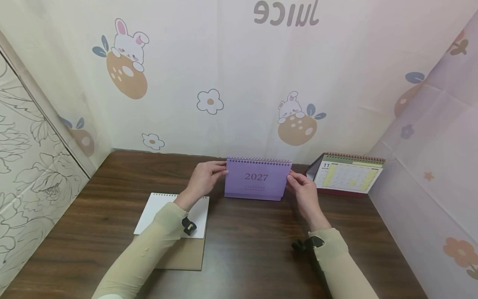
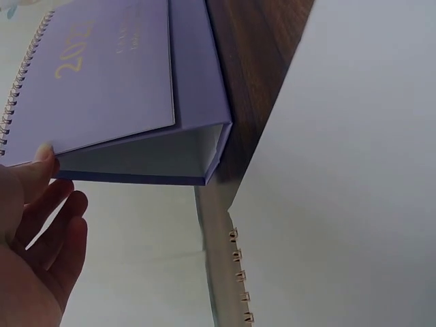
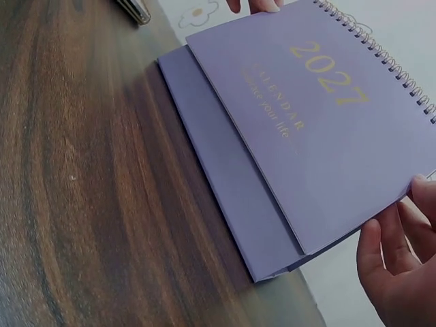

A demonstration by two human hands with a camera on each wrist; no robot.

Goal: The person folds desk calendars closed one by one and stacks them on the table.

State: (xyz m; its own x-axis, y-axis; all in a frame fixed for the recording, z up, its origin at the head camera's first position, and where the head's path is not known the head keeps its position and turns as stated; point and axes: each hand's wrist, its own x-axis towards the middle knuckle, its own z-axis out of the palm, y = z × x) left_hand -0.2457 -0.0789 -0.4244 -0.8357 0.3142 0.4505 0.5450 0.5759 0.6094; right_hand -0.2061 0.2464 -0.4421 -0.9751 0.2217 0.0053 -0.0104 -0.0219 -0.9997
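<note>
A purple desk calendar marked 2027 stands like a tent toward the back of the table, spiral binding on top. My left hand pinches its left side, thumb at the front cover's edge and fingers behind, as the left wrist view shows. On the opposite side, my right hand holds the edge between thumb and fingers. The hollow between cover and back panel shows in the left wrist view. Under my left forearm lies a white spiral-bound pad with a brown backing board.
Right of the purple calendar stands another desk calendar, showing a yellow-and-white month page numbered 11. A printed curtain hangs right behind the table's back edge, and more cloth borders the right side. The dark wooden table runs toward me.
</note>
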